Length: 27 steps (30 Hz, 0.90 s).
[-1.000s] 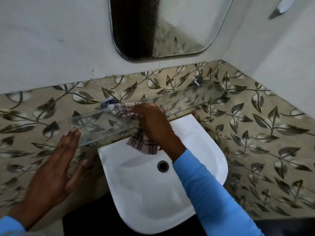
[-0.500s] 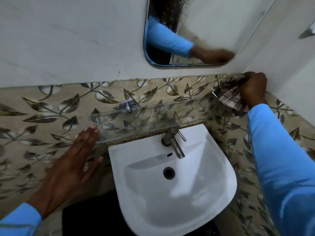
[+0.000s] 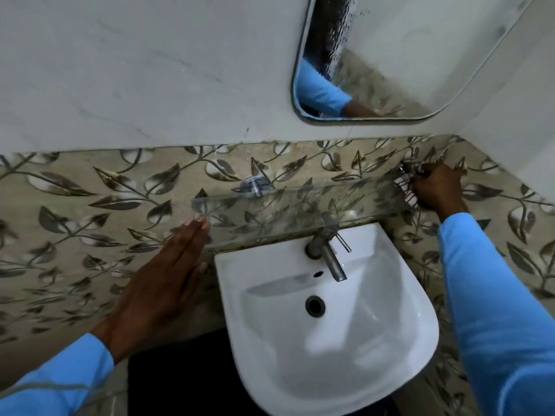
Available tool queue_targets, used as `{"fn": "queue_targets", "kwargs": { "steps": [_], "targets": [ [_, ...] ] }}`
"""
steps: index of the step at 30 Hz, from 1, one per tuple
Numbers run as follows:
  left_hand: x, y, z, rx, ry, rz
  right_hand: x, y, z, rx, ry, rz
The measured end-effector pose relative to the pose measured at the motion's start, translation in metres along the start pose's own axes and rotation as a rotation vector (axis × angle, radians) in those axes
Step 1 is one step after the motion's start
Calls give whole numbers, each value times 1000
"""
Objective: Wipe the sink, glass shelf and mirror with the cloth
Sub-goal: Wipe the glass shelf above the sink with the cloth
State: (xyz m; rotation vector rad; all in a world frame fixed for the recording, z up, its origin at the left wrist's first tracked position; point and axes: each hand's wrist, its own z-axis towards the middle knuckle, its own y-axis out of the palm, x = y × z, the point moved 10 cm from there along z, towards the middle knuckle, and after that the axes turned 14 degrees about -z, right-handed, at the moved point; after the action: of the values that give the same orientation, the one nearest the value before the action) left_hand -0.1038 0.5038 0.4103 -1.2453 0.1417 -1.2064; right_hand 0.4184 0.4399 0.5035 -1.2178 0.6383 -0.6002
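Note:
A clear glass shelf (image 3: 294,205) runs along the leaf-patterned wall above the white sink (image 3: 345,340). My right hand (image 3: 437,187) grips a checked cloth (image 3: 407,190) and presses it on the shelf's right end, next to a metal bracket. Most of the cloth is hidden under the hand. My left hand (image 3: 168,274) lies flat against the wall tiles, fingers together, fingertips touching the shelf's left front edge. The mirror (image 3: 390,55) hangs above at the right, with streaks near its left side and my blue sleeve reflected in it.
A metal tap (image 3: 329,253) rises from the sink's back rim under the shelf. A round shelf bracket (image 3: 255,186) is fixed to the wall at the left. The side wall (image 3: 516,121) closes the corner right of my hand. Dark floor shows below the sink.
My right hand swept the cloth from the shelf's middle to its right end and now sits slightly lower there. The left hand stayed at the left edge. The view shifted left.

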Motion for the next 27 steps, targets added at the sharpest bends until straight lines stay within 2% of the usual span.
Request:
{"fn": "queue_targets", "kwargs": {
  "steps": [3, 6, 11, 15, 17, 21, 24, 27],
  "targets": [
    [-1, 0, 1, -3, 6, -27, -38, 1, -30, 30, -60, -19],
    [2, -1, -2, 1, 26, -51, -97, 11, -68, -7, -126, 80],
    [2, -2, -4, 1, 32, -91, -222, 14, -163, 44, -437, 171],
    [0, 0, -5, 14, 50, -143, -299, 27, -229, -41, -542, 277],
    [2, -1, -4, 31, 55, -177, -316, 24, -253, -13, -626, 261],
    [8, -2, -2, 46, 73, -189, -294, 19, -246, -59, -647, 435],
    [7, 0, 0, 37, 30, -222, -225, 11, -206, -44, -434, 584],
    [5, 4, 1, 11, 15, -212, -133, 6, -161, 43, -341, 317]
  ]
}}
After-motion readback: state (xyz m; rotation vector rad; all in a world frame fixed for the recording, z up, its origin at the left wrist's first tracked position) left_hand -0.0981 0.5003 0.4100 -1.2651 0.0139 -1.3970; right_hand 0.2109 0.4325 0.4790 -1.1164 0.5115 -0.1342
